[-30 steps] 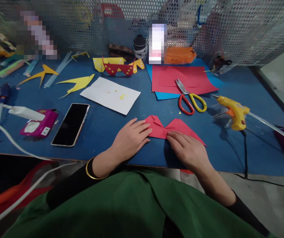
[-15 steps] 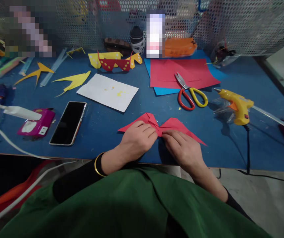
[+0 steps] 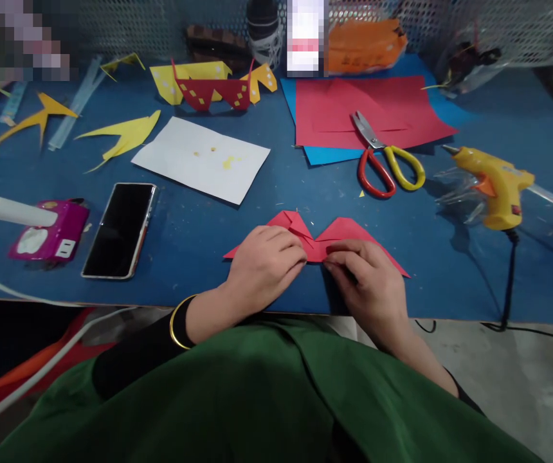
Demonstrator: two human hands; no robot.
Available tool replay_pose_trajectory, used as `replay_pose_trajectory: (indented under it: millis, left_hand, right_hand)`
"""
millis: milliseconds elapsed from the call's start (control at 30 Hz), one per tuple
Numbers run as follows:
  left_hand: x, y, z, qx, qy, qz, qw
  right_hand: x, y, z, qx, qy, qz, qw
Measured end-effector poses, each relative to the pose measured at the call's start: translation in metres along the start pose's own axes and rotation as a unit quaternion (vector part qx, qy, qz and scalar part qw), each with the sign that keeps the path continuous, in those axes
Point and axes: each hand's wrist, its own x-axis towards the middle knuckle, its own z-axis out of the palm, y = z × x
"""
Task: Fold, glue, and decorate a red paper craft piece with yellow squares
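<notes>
1. Our left hand (image 3: 267,267) curls over the folded red paper (image 3: 348,230); we cannot tell if it grips.
2. Our right hand (image 3: 375,280) pinches the lower edge.
3. Our paper lies on the tabletop (image 3: 190,247), nearer us than the scissors (image 3: 376,145).

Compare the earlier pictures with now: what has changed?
The left hand has moved rightward along the folded red paper toward its middle, uncovering its left tip. The right hand stays at the lower edge near the middle. The metal scissors with red and yellow handles, the yellow plastic glue gun and the black-screened phone stayed put; the view shifted.
</notes>
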Motion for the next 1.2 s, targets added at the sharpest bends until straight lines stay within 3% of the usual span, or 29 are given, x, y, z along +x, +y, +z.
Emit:
replay_pose_trajectory:
  millis: [133, 400, 867, 1200]
  left_hand:
    - [0.0011, 0.0004, 0.0023, -0.042, -0.002, -0.025, 0.999]
    - [0.0055, 0.0014, 0.0029, -0.044, -0.016, -0.049, 0.998]
    - [0.0094, 0.0044, -0.0007, 0.068, -0.004, -0.016, 0.998]
    - [0.0092, 0.0047, -0.0009, 0.087, -0.004, -0.032, 0.996]
  right_hand:
    - [0.0016, 0.0000, 0.0011, 0.038, 0.011, 0.029, 0.999]
    - [0.0006, -0.0037, -0.0003, 0.003, 0.020, 0.055, 0.998]
    - [0.0031, -0.0090, -0.0036, -0.053, -0.003, 0.081, 0.995]
    - [0.0053, -0.0089, -0.0046, -0.067, -0.009, 0.090, 0.994]
